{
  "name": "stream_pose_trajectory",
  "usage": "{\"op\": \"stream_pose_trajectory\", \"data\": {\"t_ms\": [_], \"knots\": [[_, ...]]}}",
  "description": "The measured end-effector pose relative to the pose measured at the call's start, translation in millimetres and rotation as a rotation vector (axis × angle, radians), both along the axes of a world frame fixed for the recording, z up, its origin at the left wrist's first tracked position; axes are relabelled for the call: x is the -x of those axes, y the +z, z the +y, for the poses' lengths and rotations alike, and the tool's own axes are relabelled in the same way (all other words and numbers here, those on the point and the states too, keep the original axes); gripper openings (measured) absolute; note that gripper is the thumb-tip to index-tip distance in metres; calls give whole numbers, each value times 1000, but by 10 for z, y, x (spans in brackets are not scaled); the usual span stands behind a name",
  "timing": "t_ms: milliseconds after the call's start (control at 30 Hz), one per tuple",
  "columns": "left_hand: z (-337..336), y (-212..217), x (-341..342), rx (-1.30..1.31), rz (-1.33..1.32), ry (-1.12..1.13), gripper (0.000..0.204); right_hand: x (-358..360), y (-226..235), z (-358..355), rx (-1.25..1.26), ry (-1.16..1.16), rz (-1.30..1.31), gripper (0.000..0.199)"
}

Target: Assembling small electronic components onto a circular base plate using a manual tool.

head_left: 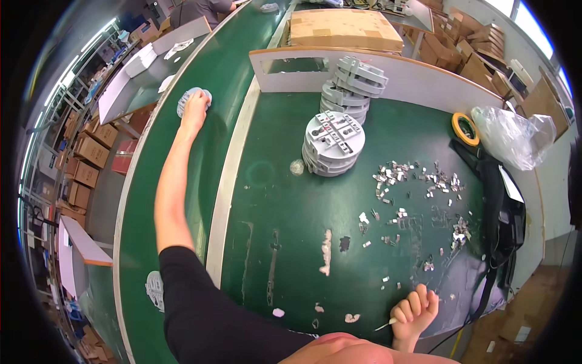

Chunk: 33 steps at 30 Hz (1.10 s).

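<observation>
Left hand (195,112) is gripping a round grey plastic part (183,105); right hand (414,314) is clutching a thin pale stick (383,326); similar grey stacks (332,145) are apparently waiting.

Tube lights (99,35) line the upper left and windows (533,28) the upper right; a low pale partition (424,79) backs the green workbench (285,206); the floor (104,209) is grey.

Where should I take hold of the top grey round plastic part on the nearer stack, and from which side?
Probably take the top grey part by opposite edges of its rim, coming from the near side. It lies face up with its round edge exposed there, while another stack stands close behind. The slotted cross on its face looks like a poorer hold.
</observation>
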<state>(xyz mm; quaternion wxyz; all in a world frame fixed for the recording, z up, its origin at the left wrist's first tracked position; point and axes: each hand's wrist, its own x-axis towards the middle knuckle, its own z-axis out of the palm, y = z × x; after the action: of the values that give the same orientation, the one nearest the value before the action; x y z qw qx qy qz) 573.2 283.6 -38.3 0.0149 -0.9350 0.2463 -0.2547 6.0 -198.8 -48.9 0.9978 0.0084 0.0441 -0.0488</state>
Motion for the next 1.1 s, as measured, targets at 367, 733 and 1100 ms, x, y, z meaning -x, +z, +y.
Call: {"op": "stream_pose_trajectory", "data": {"t_ms": [367,733,1100], "knots": [[-1561,831,3945,142,230,-726,27,-56,187,14,104,215,-155,27],[-1891,719,4836,192,420,-901,43,-762,729,-436,2445,-97,-2,17],[-2253,633,4750,310,626,-279,95,-973,457,-482,2375,-228,-57,14]]}}
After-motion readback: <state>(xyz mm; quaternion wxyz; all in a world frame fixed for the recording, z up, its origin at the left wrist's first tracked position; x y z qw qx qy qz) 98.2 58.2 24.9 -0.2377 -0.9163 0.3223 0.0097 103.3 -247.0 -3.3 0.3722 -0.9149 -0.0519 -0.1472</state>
